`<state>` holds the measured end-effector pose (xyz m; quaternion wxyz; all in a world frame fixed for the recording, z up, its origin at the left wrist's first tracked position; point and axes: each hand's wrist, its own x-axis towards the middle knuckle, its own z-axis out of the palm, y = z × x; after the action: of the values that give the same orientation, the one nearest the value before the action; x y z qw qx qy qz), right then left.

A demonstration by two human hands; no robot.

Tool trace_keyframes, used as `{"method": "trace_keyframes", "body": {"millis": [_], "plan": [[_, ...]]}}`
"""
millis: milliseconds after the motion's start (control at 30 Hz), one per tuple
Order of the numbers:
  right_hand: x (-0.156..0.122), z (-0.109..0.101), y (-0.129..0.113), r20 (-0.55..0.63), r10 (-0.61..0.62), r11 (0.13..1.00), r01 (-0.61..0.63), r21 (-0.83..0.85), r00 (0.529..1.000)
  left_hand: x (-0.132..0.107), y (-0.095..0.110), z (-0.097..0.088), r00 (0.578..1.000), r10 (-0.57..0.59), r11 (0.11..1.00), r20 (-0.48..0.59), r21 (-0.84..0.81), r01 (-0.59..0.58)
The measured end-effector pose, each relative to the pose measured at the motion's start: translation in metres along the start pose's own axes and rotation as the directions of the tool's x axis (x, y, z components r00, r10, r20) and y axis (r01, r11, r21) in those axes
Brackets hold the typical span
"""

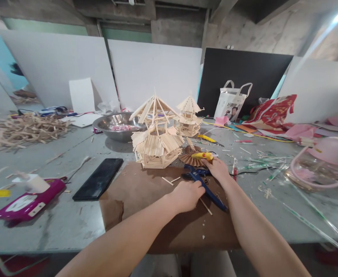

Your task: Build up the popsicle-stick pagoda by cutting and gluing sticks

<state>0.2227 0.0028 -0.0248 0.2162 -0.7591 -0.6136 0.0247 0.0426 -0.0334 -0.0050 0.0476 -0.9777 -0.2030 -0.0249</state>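
My left hand (187,195) rests closed on the brown paper sheet (145,204), its fingers against the handle of a blue glue gun (206,186) that lies there. My right hand (218,169) reaches just past the glue gun with its fingers curled at a yellow-handled tool (202,156). Right behind stands a wooden stick pavilion model (156,134), with a smaller stick pagoda (188,117) further back. A few loose sticks (169,181) lie on the paper near my left hand.
A black phone (98,179) lies left of the paper, a magenta packet (30,202) further left. A steel bowl (115,127) and a heap of sticks (24,129) sit behind. Pink-rimmed clear container (321,165), bags and scraps crowd the right side.
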Motion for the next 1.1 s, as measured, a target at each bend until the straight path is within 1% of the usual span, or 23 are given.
{"method": "trace_keyframes", "body": {"millis": [67, 133, 233, 300, 467, 567, 600, 667, 767, 867, 1000, 1100], "plan": [[0.003, 0.000, 0.001, 0.010, 0.021, 0.999, -0.021, -0.037, 1.000, 0.000, 0.000, 0.000, 1.000, -0.002, 1.000, 0.003, -0.005, 0.002], [0.009, 0.000, 0.001, 0.064, 0.041, 0.995, -0.035, -0.094, 0.997, -0.001, 0.000, 0.001, 1.000, -0.002, 1.000, -0.007, -0.008, 0.002], [0.024, -0.003, 0.004, 0.128, 0.139, 0.979, -0.117, -0.165, 0.982, -0.001, 0.000, 0.002, 1.000, -0.010, 1.000, -0.008, -0.015, 0.010], [0.034, -0.007, 0.008, 0.159, 0.159, 0.973, -0.128, -0.191, 0.974, -0.002, 0.000, 0.003, 1.000, -0.019, 0.999, 0.004, -0.026, 0.019], [0.053, -0.026, 0.024, 0.252, 0.153, 0.960, -0.083, -0.267, 0.956, -0.004, -0.001, 0.003, 1.000, 0.003, 0.999, 0.002, -0.032, -0.003], [0.067, -0.039, 0.026, 0.306, 0.128, 0.955, -0.033, -0.296, 0.943, -0.005, -0.002, 0.005, 1.000, 0.014, 0.999, -0.012, -0.034, -0.014], [0.074, -0.043, 0.025, 0.311, 0.112, 0.953, -0.012, -0.304, 0.944, -0.005, -0.002, 0.006, 1.000, 0.014, 0.999, -0.016, -0.038, -0.015], [0.091, -0.046, 0.019, 0.283, 0.054, 0.948, 0.040, -0.316, 0.958, -0.005, -0.001, 0.007, 0.999, 0.018, 0.999, -0.030, -0.049, -0.019], [0.117, -0.037, 0.006, 0.261, -0.049, 0.941, 0.132, -0.311, 0.964, -0.006, -0.001, 0.009, 0.998, 0.020, 0.998, -0.067, -0.050, -0.023], [0.140, -0.014, -0.003, 0.297, -0.088, 0.938, 0.180, -0.297, 0.951, -0.008, 0.000, 0.010, 0.996, 0.023, 0.998, -0.089, -0.048, -0.027], [0.161, 0.017, -0.003, 0.345, -0.077, 0.954, 0.170, -0.245, 0.935, -0.009, 0.001, 0.010, 0.995, 0.033, 0.998, -0.093, -0.058, -0.039], [0.167, 0.030, 0.001, 0.328, -0.087, 0.978, 0.143, -0.152, 0.941, -0.010, 0.001, 0.010, 0.996, 0.032, 0.998, -0.088, -0.057, -0.037]]}}
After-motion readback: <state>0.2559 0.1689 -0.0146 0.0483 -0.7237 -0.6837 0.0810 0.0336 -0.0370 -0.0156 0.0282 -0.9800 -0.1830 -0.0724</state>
